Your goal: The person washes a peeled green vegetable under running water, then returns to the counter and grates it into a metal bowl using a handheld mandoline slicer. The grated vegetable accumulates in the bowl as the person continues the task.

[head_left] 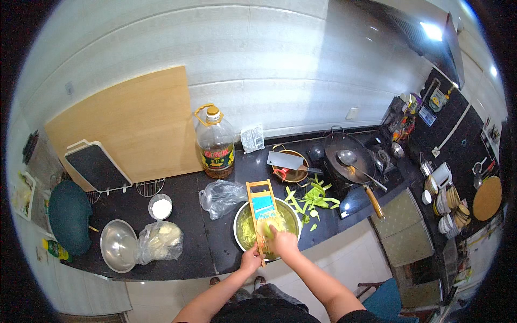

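Observation:
A wooden-framed grater with a blue plate (263, 202) lies slantwise across a metal bowl (299, 216). My left hand (252, 259) grips the grater's near end at the bowl's front rim. Against the grater's lower part, my right hand (284, 244) holds a pale green vegetable piece (267, 229), partly hidden by the fingers. Pale green shreds (246, 228) fill part of the bowl and cling to the grater. Green peelings (317, 198) are strewn on the counter just right of the bowl.
Behind the bowl, a cleaver (286, 160) and a red-handled peeler (280, 173) rest across a brass-coloured pot (303, 177). A wok with a ladle (337, 151) sits at right. Leftward are a crumpled plastic bag (222, 198), an oil bottle (216, 141), bagged dough (163, 240) and a steel bowl (118, 246).

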Demonstrator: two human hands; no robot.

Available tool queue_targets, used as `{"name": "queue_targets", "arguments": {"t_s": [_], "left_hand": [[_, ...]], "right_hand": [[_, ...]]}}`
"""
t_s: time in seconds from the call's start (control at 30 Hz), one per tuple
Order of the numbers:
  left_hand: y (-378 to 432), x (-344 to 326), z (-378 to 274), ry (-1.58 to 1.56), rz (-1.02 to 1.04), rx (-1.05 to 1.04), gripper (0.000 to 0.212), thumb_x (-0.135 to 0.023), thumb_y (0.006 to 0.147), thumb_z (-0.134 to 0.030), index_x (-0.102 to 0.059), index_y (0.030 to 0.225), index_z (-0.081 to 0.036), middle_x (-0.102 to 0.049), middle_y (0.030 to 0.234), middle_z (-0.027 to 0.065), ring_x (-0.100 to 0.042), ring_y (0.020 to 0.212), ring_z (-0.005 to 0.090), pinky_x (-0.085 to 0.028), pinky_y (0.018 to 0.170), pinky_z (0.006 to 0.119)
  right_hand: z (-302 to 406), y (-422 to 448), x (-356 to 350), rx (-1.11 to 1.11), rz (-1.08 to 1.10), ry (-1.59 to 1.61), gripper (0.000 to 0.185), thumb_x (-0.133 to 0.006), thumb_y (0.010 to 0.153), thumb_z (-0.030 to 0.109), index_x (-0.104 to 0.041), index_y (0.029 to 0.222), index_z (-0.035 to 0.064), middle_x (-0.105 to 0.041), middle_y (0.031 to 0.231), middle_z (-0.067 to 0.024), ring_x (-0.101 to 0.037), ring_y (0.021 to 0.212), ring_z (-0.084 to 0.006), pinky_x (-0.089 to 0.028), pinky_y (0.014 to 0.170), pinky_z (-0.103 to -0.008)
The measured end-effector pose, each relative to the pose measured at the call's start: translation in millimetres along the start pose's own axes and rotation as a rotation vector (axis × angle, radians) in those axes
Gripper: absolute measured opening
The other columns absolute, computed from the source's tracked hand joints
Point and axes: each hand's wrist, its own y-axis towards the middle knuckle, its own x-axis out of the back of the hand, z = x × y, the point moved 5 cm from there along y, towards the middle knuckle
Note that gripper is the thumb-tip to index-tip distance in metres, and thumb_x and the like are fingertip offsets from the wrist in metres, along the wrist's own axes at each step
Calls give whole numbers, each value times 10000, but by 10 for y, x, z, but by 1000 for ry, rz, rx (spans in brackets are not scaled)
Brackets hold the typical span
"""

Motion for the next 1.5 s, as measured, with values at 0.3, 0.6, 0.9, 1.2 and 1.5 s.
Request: {"name": "queue_targets", "arguments": {"t_s": [0.3, 0.6, 0.9, 1.2, 1.5], "left_hand": [[-80, 25, -161, 20, -15, -49, 651, -646, 738, -36, -356, 1320, -60, -591, 706, 65, -586, 597, 138, -484, 522, 285], [-140, 75, -288, 21, 2, 5, 662, -626, 739, -30, -332, 1331, -58, -607, 698, 75, -581, 582, 135, -478, 535, 282], [-52, 28, -109, 38, -35, -8, 649, -640, 730, -51, -364, 1317, -66, -600, 674, 66, -561, 574, 128, -456, 546, 279], [-8, -42, -7, -20, -33, 27, 633, -649, 730, -67, -380, 1302, -38, -596, 716, 60, -551, 581, 119, -457, 553, 269], [-62, -41, -60, -50, -14, 18, 652, -649, 733, -59, -364, 1319, -71, -606, 710, 57, -562, 618, 126, -459, 596, 282]], "right_hand": [[96, -330, 20, -3, 97, -21, 510, -575, 731, 335, -503, 1213, 185, -631, 707, -170, -634, 648, -298, -501, 586, -418], [165, -303, 139, 36, 106, -16, 505, -575, 725, 312, -506, 1209, 187, -629, 688, -160, -633, 632, -293, -501, 561, -402], [141, 17, 74, 22, 23, 24, 462, -573, 735, 326, -539, 1169, 172, -626, 687, -168, -629, 621, -303, -495, 540, -414], [24, 165, -3, -29, -76, 51, 510, -625, 704, 364, -537, 1168, 173, -626, 678, -149, -626, 618, -298, -497, 543, -395], [-104, -51, 4, -97, 103, 38, 540, -570, 735, 378, -477, 1226, 173, -639, 775, -171, -632, 699, -320, -498, 608, -426]]}}
